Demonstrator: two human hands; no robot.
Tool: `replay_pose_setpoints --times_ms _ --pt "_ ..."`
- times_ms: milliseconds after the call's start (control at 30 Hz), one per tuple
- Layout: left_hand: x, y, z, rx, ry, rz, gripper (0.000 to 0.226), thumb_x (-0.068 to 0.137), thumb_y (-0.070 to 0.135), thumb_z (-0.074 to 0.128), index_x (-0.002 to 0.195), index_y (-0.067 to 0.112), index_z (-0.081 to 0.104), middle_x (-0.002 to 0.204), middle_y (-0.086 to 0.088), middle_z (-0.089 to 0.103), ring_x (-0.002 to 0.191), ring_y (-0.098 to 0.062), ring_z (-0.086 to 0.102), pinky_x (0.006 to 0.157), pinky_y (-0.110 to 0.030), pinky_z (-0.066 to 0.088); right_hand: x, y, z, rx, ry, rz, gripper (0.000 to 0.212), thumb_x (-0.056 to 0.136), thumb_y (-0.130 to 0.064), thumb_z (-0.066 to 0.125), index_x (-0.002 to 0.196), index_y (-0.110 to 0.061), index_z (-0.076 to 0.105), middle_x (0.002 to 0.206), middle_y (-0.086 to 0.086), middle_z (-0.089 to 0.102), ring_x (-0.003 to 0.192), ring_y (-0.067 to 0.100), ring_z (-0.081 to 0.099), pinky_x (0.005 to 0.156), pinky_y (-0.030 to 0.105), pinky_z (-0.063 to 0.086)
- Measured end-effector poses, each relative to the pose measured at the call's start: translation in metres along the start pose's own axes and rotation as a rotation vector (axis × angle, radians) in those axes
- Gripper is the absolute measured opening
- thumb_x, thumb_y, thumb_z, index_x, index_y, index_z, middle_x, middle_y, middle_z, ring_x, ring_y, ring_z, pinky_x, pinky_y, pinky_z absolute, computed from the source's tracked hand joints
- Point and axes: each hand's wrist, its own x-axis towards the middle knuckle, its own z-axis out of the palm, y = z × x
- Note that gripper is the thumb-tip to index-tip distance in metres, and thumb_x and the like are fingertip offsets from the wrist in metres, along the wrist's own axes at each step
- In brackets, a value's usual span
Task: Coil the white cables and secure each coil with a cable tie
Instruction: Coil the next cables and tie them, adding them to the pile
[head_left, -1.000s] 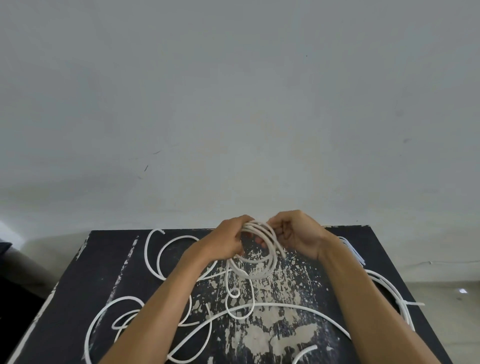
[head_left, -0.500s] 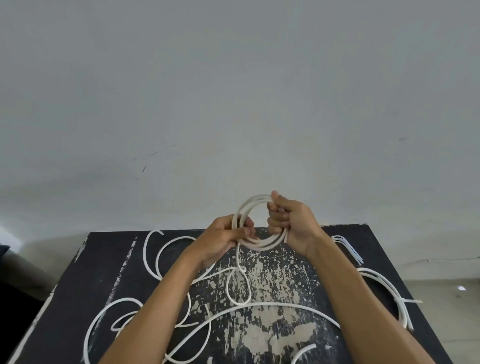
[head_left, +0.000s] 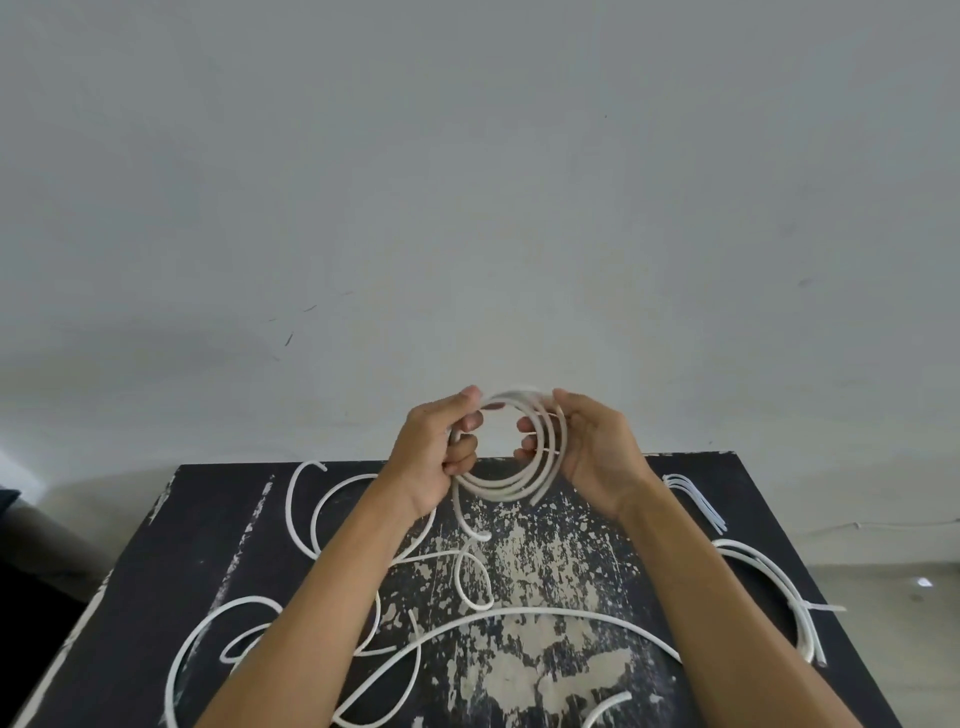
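**Black worn table, loose white cables on top**

Black table (head_left: 171, 561), paint scraped off in pale patches through the middle, below and between the two forearms. Loose white cables (head_left: 509, 616) lie scattered on it: open curves left of the left forearm, one long arc running under both forearms near the front edge, a small loop between the forearms. Right of the right forearm, a finished coil (head_left: 774, 582) lies flat near the table's right edge with a cable tie (head_left: 823, 608) sticking out. Beyond it, near the far right corner just right of the right hand, a bunch of spare ties (head_left: 696, 501).
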Motion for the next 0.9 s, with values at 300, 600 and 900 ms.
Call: replay_pose_setpoints --times_ms 300,600,900 --pt "0.007 0.0 0.005 0.192 -0.006 -0.065 0.023 0.092 0.022 0.072 0.084 0.014 0.052 0.062 -0.002 0.052 0.04 -0.008 0.022 0.037 -0.019 0.018 0.005 -0.007 0.016 -0.592 -0.004 0.075 0.06 0.098 -0.067 0.045 0.078 -0.014 0.068 0.054 -0.01 0.039 0.048 0.01 0.036 0.054 0.028 0.041" --pt "-0.007 -0.028 -0.018 0.35 -0.137 -0.064 0.048 0.09 0.048 0.066 0.117 0.008 0.061 0.081 -0.002 0.07 0.073 -0.021 0.068 0.07 -0.029 0.055 0.005 0.002 0.013 -0.122 0.245 0.084 0.048 0.102 -0.043 0.058 0.062 -0.017 0.05 0.056 -0.007 0.025 0.046 0.011 0.022 0.042 0.023 0.028" --pt "-0.013 -0.056 -0.016 -0.103 0.091 0.033 0.023 0.104 0.02 0.051 0.123 0.01 0.058 0.079 -0.005 0.057 0.056 -0.023 0.062 0.059 -0.039 0.055 -0.003 0.027 0.006 0.074 0.208 0.141 0.042 0.108 -0.031 0.045 0.08 -0.005 0.062 0.06 0.002 0.046 0.052 0.018 0.046 0.064 0.036 0.05"
